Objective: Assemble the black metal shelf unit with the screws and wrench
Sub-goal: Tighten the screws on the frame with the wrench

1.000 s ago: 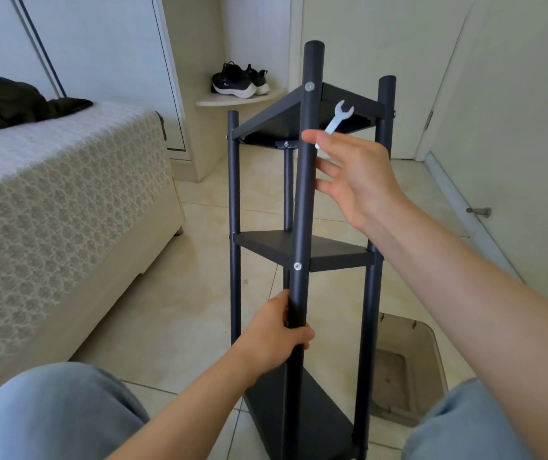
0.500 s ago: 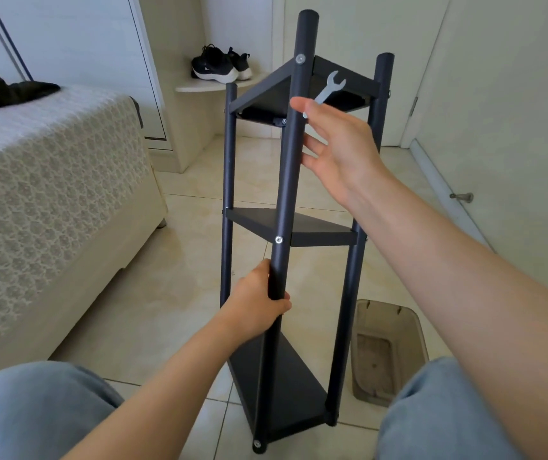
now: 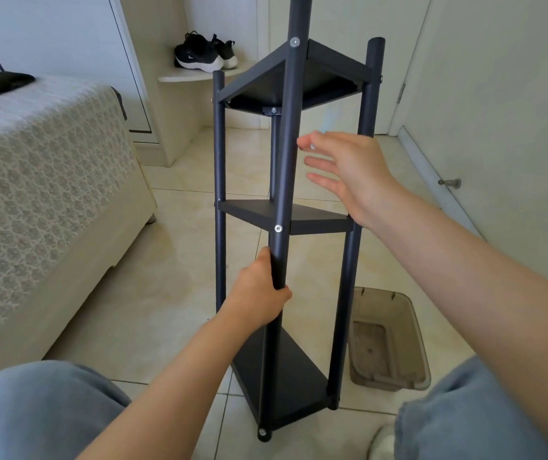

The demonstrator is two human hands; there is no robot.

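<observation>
- The black shelf unit [image 3: 280, 180] stood upright on the tile floor [image 3: 166, 277] at the centre of the frame. Its front post ran from the top edge down to a foot at lower centre.
- Silver screws [image 3: 278, 228] showed on that front post at the top tier, the middle tier and the foot.
- The left hand [image 3: 259, 293] gripped the front post just below the middle tier, fingers wrapped round it and thumb along its left side.
- The right hand [image 3: 355, 174], blurred, hung right of centre between the top and middle tiers. Its fingers were straight and spread, with their tips just beside the front post; I could not tell whether they touched it.
- A small pale speck showed at the uppermost fingertip, too blurred to name.
- A brownish plastic bin [image 3: 388, 343] lay at lower right, just beside the right post; contact could not be told.
- The bed [image 3: 33, 161] filled the left, with a wide strip of bare tile between its edge and the left post.
- Black shoes [image 3: 203, 53] sat on a corner ledge [image 3: 199, 74] at upper centre, behind the unit.
- A wall closed the right side.
</observation>
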